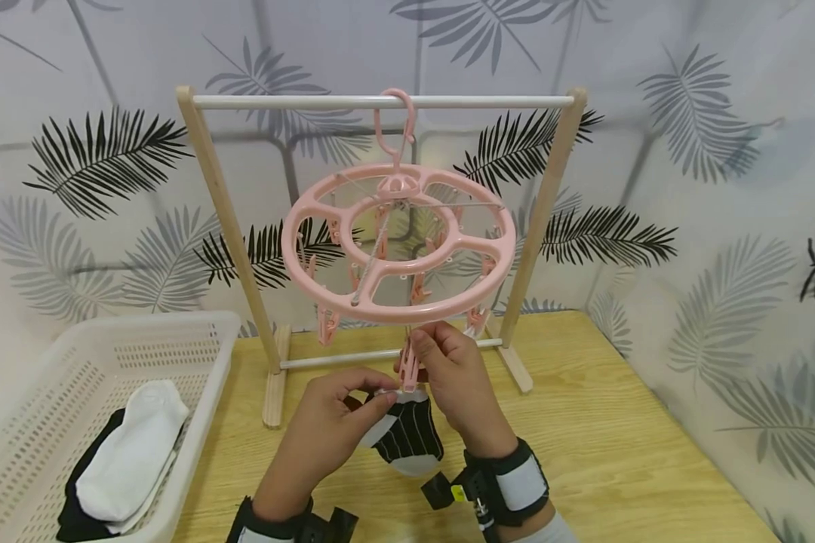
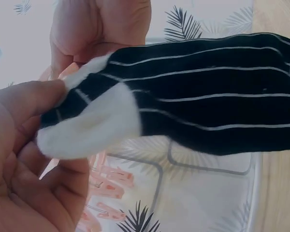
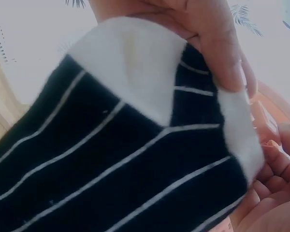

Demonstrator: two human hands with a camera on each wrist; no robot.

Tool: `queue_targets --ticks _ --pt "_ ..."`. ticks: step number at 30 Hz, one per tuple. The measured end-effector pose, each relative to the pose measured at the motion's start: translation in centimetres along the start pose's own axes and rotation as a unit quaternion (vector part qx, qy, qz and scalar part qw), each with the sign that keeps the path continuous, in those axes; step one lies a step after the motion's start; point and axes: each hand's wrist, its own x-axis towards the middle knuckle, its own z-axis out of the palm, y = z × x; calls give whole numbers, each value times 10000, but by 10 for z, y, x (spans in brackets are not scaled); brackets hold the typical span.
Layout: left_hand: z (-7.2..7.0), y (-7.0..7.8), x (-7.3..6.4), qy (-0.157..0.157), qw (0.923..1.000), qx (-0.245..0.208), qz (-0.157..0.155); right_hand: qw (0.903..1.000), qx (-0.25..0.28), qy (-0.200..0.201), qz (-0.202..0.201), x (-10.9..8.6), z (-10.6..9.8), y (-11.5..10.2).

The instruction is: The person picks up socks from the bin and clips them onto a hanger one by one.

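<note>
A black sock (image 1: 410, 437) with thin white stripes and white heel and toe hangs below the pink drying hanger (image 1: 299, 249). My left hand (image 1: 336, 418) pinches it by the white cuff edge between thumb and fingers. In the right hand (image 1: 458, 381) is a pink clothespin (image 1: 410, 369) hanging from the front of the ring, its lower end right at the sock's cuff. The left wrist view has the sock (image 2: 208, 92) stretching sideways from my left fingers. From the right wrist, the sock (image 3: 111, 140) covers much of the view, with the cuff close to my right fingers.
The hanger hooks over the white bar (image 1: 278, 102) of a wooden-legged stand (image 1: 227, 219). Other pink clothespins (image 1: 327, 324) dangle around the ring. At left, a white perforated basket (image 1: 207, 392) holds white socks (image 1: 132, 452) and a black one (image 1: 75, 498). Patterned cloth covers the wall behind.
</note>
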Motion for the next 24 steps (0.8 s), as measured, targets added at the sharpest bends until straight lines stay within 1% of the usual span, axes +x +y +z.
queue_targets --ticks 4,8,15,17,19,21,24 --pt "2 0 1 233 9996 -183 6 9999 82 -3 70 -1 1 -1" --pt "6 3 3 442 9984 -331 -158 9999 117 40 72 -1 1 0" --pt "6 33 0 756 9960 -264 -395 9999 108 94 82 -1 1 1" --pt "7 37 0 825 9951 -278 -466 9998 140 88 93 -2 1 1" --pt "7 38 0 863 9946 -344 -460 9998 160 67 96 -2 1 1" --pt "8 36 1 875 9943 -424 -433 9998 188 49 76 -2 1 1" --pt "11 23 3 899 9938 -480 -447 9999 163 -7 16 -1 1 2"
